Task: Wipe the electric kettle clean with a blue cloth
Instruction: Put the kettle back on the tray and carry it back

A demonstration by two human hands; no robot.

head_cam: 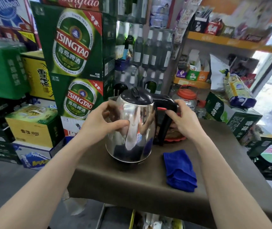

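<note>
A shiny steel electric kettle (135,129) with a black lid and black handle stands upright on the brown table (132,184). My left hand (103,123) grips the kettle's left side, thumb across the steel body. My right hand (183,118) is closed around the black handle near its top. A folded blue cloth (179,171) lies flat on the table to the right of the kettle, near my right forearm, touched by neither hand.
Stacked beer cartons (75,47) fill the left and back. Glass bottles (148,52) stand behind the kettle. Orange shelves (227,42) with packaged goods sit at the right, along with a red-lidded jar (187,96) and a green box (231,116).
</note>
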